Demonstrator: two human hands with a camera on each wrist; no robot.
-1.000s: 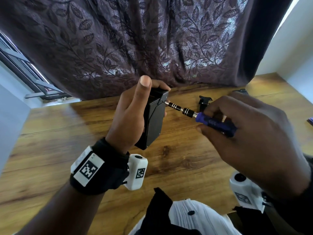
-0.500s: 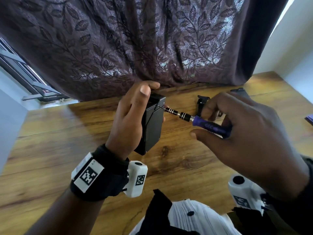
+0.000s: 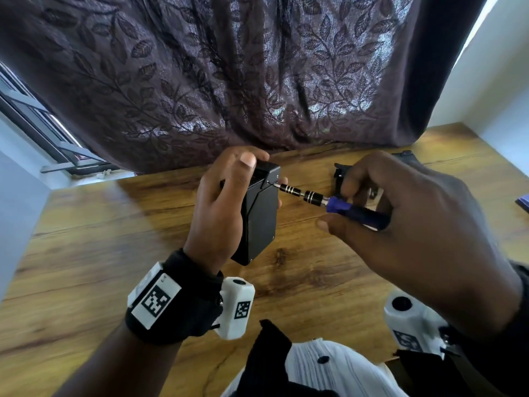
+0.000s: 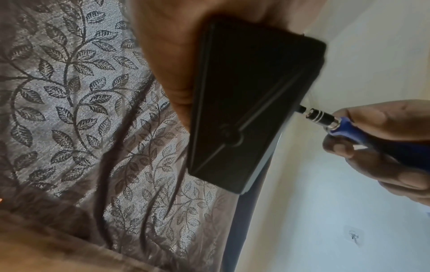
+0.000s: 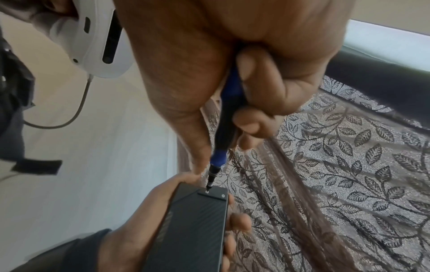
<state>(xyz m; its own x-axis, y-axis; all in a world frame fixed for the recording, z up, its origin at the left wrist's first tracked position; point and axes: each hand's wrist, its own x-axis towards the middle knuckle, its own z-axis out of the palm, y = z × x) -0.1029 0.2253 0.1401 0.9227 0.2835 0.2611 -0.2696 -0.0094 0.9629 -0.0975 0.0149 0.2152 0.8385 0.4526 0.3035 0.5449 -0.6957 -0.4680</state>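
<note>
Two hands engage the black box (image 3: 262, 219): left hand (image 3: 220, 216) wraps its body, right hand (image 3: 415, 224) grips the blue screwdriver (image 3: 335, 204), tip seated on the box's top-edge screw (image 5: 206, 192).

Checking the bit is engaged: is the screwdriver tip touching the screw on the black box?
Touching. The right wrist view shows the screwdriver tip planted on the silver screw in the black box, with no gap.

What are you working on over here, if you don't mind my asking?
A person's left hand grips a flat black rectangular box upright over the wooden table. The right hand holds a blue-handled precision screwdriver, its tip seated on a small silver screw near the box's top corner.
</note>
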